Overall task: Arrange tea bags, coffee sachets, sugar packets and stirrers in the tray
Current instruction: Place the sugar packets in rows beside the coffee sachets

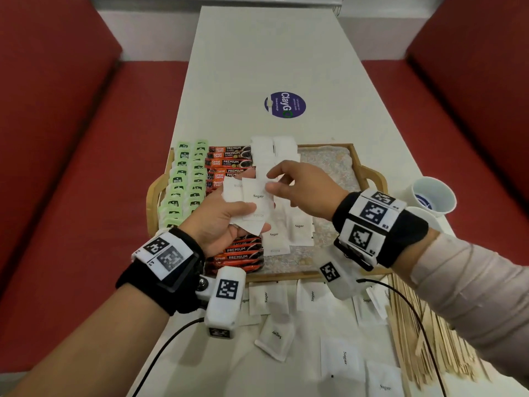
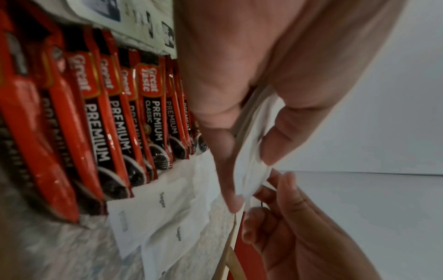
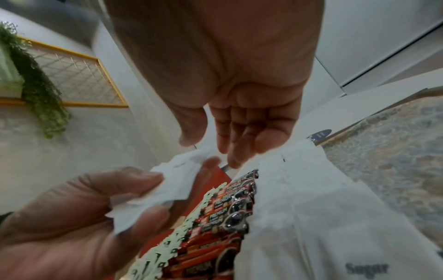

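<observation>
One wooden tray (image 1: pixel 369 179) on the table (image 1: pixel 257 67) carries green tea bags (image 1: pixel 183 181), red coffee sachets (image 1: pixel 229 161) and white sugar packets (image 1: pixel 297 227). Left hand (image 1: pixel 220 222) grips several packets (image 1: pixel 252 199); right hand (image 1: pixel 303 190) pinches one, I think.

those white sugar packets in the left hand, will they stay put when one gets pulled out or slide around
The sugar packets look like thin, smooth paper, fanned loosely in the left hand, so neighbours will probably slide. They bend at the edges, so likely floppy and light. The right hand should probably pinch one corner.
</observation>
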Available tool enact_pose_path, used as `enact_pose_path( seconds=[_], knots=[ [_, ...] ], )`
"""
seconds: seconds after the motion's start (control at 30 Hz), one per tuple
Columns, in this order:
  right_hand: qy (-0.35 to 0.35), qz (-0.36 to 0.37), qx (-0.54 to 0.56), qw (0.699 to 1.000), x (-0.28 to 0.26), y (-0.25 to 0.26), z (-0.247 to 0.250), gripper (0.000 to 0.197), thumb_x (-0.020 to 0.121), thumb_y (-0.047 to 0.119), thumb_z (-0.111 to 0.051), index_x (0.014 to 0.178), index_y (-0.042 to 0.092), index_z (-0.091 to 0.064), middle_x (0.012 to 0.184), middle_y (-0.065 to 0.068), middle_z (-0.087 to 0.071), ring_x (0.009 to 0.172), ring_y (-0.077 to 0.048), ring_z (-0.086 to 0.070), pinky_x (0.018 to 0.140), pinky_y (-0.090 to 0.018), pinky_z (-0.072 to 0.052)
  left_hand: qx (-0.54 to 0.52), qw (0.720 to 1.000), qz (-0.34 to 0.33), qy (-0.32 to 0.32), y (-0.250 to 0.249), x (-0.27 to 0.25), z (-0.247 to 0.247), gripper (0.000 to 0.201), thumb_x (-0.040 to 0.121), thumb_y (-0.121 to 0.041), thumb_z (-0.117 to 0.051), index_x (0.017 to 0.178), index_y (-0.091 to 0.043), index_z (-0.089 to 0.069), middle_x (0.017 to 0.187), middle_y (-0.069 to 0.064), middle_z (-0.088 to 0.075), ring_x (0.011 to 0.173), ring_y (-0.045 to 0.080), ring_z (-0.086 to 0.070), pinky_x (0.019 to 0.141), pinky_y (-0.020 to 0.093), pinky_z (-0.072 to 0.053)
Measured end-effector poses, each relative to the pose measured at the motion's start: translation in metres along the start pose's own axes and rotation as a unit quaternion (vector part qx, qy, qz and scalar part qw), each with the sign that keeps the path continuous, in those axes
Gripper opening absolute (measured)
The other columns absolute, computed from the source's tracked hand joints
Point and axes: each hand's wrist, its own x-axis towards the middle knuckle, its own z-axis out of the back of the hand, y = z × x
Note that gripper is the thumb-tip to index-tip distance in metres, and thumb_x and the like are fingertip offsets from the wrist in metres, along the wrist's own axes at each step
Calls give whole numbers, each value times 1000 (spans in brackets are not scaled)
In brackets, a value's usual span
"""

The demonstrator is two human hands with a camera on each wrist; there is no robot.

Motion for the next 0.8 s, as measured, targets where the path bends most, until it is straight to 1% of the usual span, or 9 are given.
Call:
enact_pose_path(
  seconds=[0.1,0.13,0.23,0.33,0.43,0.5,0.63,0.7,0.8],
  knots=[
    [-6,11,15,1000,-2,0,-1,13,86,25,-67,96,23,-59,77,5,-58,61,-6,-52,65,-26,-46,12,1000,6,7,3,0,-6,56,88,14,-44,133,-19,-47,124,13,-59,96,28,-67,66,44,-60],
    [-15,10,28,999,-3,0,0,11,85,21,-68,91,22,-59,73,5,-56,60,-7,-52,64,-26,-47,15,1000,9,8,4,1,-7,56,88,13,-46,135,-18,-45,126,14,-58,95,28,-67,65,44,-60],
    [-27,-3,77,997,-7,-3,4,8,85,12,-67,85,17,-61,63,6,-56,54,-8,-54,56,-20,-46,14,1000,11,4,4,2,-10,54,88,8,-48,137,-15,-43,127,15,-58,95,29,-67,65,43,-60],
    [-53,-14,93,994,-8,-10,12,10,88,12,-63,81,17,-59,65,3,-60,53,-9,-57,56,-22,-45,-5,1000,1,-26,3,4,-10,45,92,5,-45,131,-16,-46,132,12,-56,101,28,-63,64,44,-60],
    [-68,-39,64,995,-11,-23,22,11,89,14,-63,80,18,-58,67,4,-61,52,-8,-57,52,-17,-44,-13,998,-13,-58,0,6,-5,38,95,4,-40,123,-18,-51,134,11,-55,101,28,-63,67,48,-58],
    [-47,-63,14,997,-14,-34,26,14,89,15,-63,77,20,-58,64,6,-60,50,-7,-55,49,-15,-42,-19,997,-17,-69,-2,6,-3,37,95,5,-39,120,-18,-52,133,12,-55,98,28,-65,67,48,-57],
    [34,-118,-50,991,-19,-52,19,11,87,15,-66,79,19,-59,65,6,-62,49,-7,-55,50,-19,-42,-23,996,-19,-82,-2,5,-1,38,95,6,-38,123,-17,-51,131,11,-57,100,30,-64,67,48,-57],
    [67,-125,-74,987,-18,-56,14,8,86,15,-67,82,17,-61,65,5,-63,46,-6,-54,48,-19,-42,-21,996,-21,-83,-1,5,-1,38,95,6,-38,120,-18,-52,131,12,-57,103,31,-64,68,49,-57],
    [82,-134,-109,982,-15,-55,9,10,84,16,-69,82,20,-60,65,6,-62,45,-5,-53,47,-20,-41,-16,996,-22,-82,0,6,-1,38,95,6,-38,116,-20,-54,131,11,-56,106,32,-62,68,48,-57]
  ],
)
